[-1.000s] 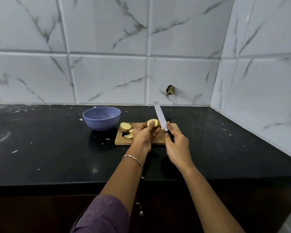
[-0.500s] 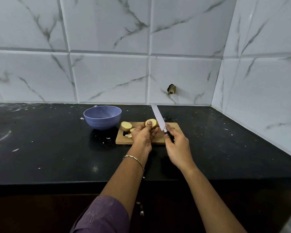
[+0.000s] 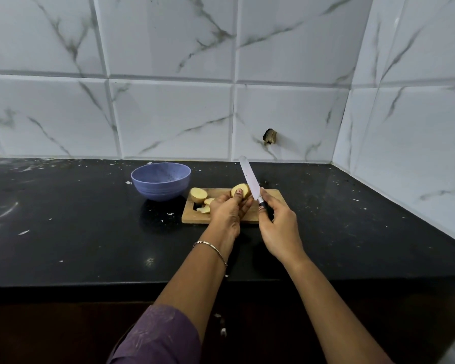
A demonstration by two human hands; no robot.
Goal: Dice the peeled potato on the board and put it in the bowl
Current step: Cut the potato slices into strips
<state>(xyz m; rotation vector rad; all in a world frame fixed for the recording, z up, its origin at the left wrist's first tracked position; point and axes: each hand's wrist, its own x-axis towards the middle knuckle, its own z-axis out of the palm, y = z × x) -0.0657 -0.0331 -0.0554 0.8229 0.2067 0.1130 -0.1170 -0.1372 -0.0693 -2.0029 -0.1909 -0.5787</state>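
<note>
a glossy black stone countertop (image 3: 76,232) runs along the tiled wall into the right-hand corner. a blue bowl (image 3: 160,181) stands on it, just beside the left end of a wooden cutting board (image 3: 195,218) lying flat. small white flecks (image 3: 23,233) are scattered over the dark surface

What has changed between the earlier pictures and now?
Little: the knife in the right hand dipped slightly, then tilted back up. The left hand still holds a potato piece at the board; the other pieces and the bowl stayed put.
</note>
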